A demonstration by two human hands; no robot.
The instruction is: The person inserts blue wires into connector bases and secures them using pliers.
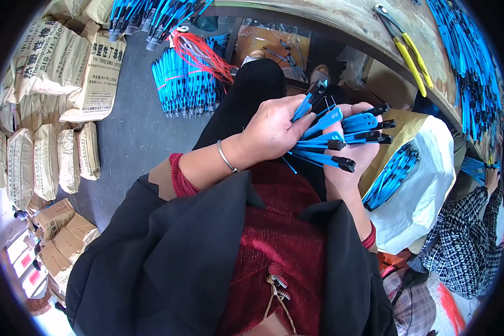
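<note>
A loose bunch of slim, bright blue strips (315, 158) with black end pieces (336, 145) lies across the right hand (350, 165), the ends fanned unevenly rightward. Another blue piece (302, 109) slants up from the left hand (274, 129), its black tip (319, 88) uppermost.

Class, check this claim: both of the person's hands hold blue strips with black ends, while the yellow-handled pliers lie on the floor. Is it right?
Not quite: the yellow-handled pliers lie on the worktable, as the head view shows. The rest stands: the left hand and the right hand both hold blue strips with black ends.
</note>
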